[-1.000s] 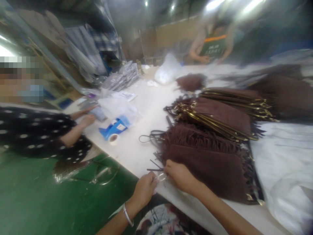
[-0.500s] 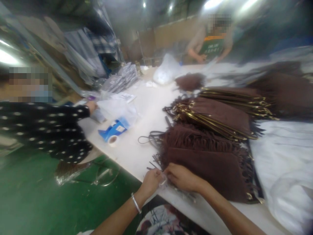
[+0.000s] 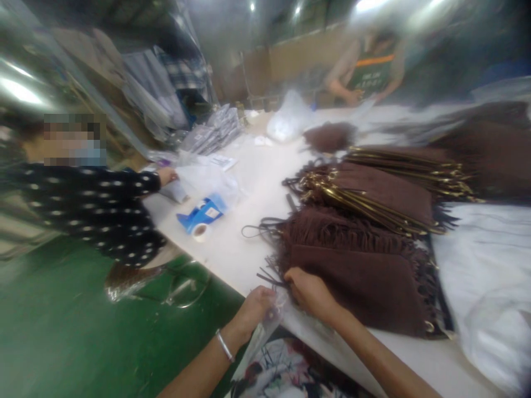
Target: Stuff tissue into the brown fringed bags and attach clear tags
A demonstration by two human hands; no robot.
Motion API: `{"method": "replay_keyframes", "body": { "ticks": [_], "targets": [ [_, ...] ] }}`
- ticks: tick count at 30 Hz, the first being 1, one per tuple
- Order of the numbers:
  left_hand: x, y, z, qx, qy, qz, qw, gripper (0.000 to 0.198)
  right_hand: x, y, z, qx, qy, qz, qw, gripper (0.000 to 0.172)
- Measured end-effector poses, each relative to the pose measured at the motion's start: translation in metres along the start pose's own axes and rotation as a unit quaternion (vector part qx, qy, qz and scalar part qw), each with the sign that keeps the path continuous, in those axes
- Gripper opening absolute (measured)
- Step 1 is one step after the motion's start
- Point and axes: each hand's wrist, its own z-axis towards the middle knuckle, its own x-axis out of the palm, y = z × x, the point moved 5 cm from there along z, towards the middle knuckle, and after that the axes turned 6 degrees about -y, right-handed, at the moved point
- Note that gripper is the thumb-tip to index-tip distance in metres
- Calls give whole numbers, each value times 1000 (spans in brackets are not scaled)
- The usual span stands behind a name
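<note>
My left hand (image 3: 256,309) is closed on a clear plastic bag (image 3: 271,320), which hangs at the table's near edge. My right hand (image 3: 309,292) lies against the left near corner of a brown fringed bag (image 3: 352,276). Its fingers are curled, and what is in them is hidden. Thin dark straps (image 3: 269,276) stick out to the left of that corner, just above my left hand.
Brown pieces with gold-coloured metal bars (image 3: 344,207) are stacked behind. White sheeting (image 3: 477,249) lies on the right. A tape roll (image 3: 201,232) and a blue packet (image 3: 203,214) sit left on the table (image 3: 253,193). One co-worker (image 3: 91,204) is at left, another (image 3: 369,72) at back.
My hands have moved apart: the right shifted up onto the brown bag's corner, while the left keeps the plastic, which now shows more below its fingers. The whole view has shifted slightly.
</note>
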Motion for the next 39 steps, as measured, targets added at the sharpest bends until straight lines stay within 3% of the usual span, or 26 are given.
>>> {"method": "replay_keyframes", "body": {
  "ticks": [7, 13, 17, 21, 28, 33, 36, 39],
  "targets": [
    [8, 0, 9, 47, -34, -1, 998, 18, -11, 11, -9, -13, 13, 63, 998, 21],
    [13, -9, 19, 79, -51, 30, 995, 14, -2, 8, -4, -35, 44, 23, 998, 26],
    [20, -19, 26, 93, -58, 48, 993, 9, 1, 6, 4, -26, 45, 3, 999, 17],
    [16, -22, 24, 78, -51, 47, 995, 10, 1, 8, 7, -24, 38, -30, 999, 15],
    [-11, -14, -1, 13, -31, 23, 999, 24, 12, 6, 2, -21, 21, -105, 994, 22],
    [-4, -2, -3, -18, -29, -5, 999, 19, 14, 8, 0, -10, 25, -145, 989, 25],
    [0, 4, 3, -3, -67, -13, 998, 13, 5, 15, -8, 1, 9, -110, 994, 22],
    [-1, 5, 6, 23, -95, -5, 995, 12, -5, 28, -22, -34, -10, -17, 999, 25]
  ]
}}
